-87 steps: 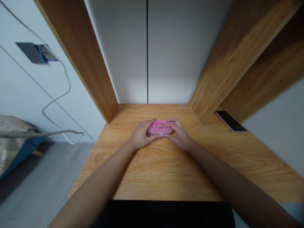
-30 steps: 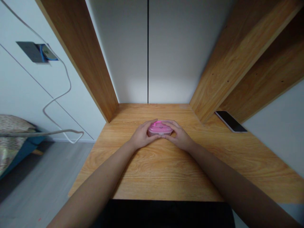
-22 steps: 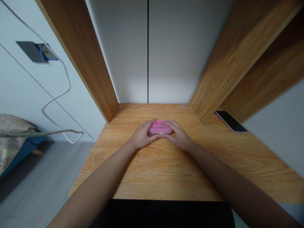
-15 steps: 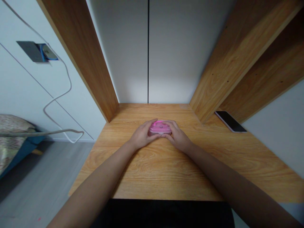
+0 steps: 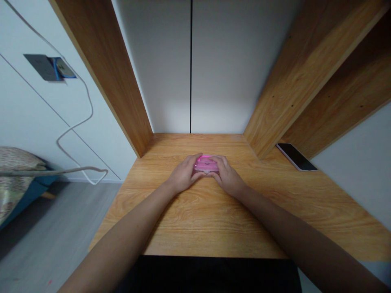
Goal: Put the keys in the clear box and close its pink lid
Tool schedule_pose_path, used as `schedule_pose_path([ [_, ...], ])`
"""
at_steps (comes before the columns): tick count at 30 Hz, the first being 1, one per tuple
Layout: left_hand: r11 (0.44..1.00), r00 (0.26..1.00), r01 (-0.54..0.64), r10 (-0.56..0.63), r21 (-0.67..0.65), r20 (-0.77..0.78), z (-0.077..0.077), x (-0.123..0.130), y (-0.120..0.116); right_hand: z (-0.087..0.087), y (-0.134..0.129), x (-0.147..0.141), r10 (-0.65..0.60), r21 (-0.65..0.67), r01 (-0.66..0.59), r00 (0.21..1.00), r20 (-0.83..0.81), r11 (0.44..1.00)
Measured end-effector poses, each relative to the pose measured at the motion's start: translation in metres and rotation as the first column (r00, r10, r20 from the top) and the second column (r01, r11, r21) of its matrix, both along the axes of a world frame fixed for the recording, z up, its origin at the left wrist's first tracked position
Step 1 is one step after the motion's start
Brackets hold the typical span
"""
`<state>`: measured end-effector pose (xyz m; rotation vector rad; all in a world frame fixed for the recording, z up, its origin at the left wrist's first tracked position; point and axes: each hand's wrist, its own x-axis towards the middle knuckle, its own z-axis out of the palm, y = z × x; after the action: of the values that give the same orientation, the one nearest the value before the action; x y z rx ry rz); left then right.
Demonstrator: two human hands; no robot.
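Observation:
A small pink plastic box (image 5: 206, 164) with a see-through lid and rounded corners rests on the wooden desk (image 5: 195, 228). My left hand (image 5: 183, 174) wraps its left end, thumb along the near side and fingers behind. Around the right end curls my right hand (image 5: 228, 176), its fingers over the top and far side and its thumb at the near edge. Both thumbs come close together at the front of the box. The contents of the box are too blurred to make out.
A phone (image 5: 296, 156) lies on the desk at the right, by the wooden upright (image 5: 275, 110). Another wooden panel (image 5: 106, 81) rises on the left. A white cable (image 5: 90, 101) hangs from the wall socket (image 5: 50, 67). Bedding (image 5: 18, 175) shows at far left.
Both hands keep their hold on the pink box. My right hand's fingers have shifted slightly on it; otherwise almost nothing has moved.

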<state>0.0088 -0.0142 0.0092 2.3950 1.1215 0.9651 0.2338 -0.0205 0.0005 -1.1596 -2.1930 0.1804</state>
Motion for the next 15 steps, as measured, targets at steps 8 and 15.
schedule_pose_path([
  [8,1.0,1.0,-0.01,0.01,0.02,-0.009,-0.0012,0.001,-0.0002,-0.0017,-0.001,-0.0004,-0.035,0.004,0.035,0.999,0.034,0.999],
  [15,0.999,1.0,-0.011,0.012,0.037,-0.024,0.0,0.0019,-0.0021,-0.0046,-0.0011,-0.0022,-0.035,0.018,0.034,0.999,0.006,0.999],
])
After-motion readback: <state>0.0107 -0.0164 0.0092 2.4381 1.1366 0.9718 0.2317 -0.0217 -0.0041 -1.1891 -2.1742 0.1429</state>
